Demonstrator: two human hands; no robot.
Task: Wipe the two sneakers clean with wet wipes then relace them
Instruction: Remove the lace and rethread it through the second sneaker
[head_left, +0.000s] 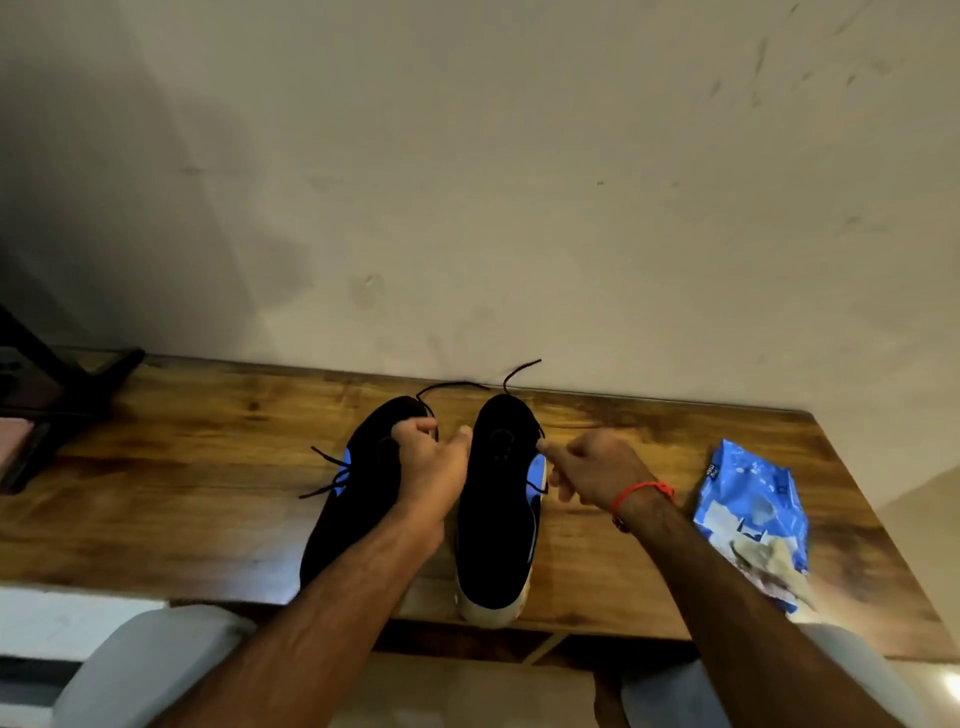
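Head camera view, looking down at a wooden table (171, 499) set against a plain wall (467, 182). Two black sneakers lie side by side near the table's middle, heels toward the person. The left sneaker (353, 499) has blue side accents and loose black lace ends trailing to its left. The right sneaker (496, 525) has a pale sole at the heel. The left hand (434, 470) reaches between the shoes, fingers curled around a black lace (447, 387) at the left sneaker's top. The right hand (592, 470), with a red string bracelet (641, 491) at the wrist, pinches a lace at the right sneaker's outer edge. A blue wet wipes pack (753, 512) lies to the right, well apart from the shoes, with a crumpled used wipe (779, 569) resting on its near end.
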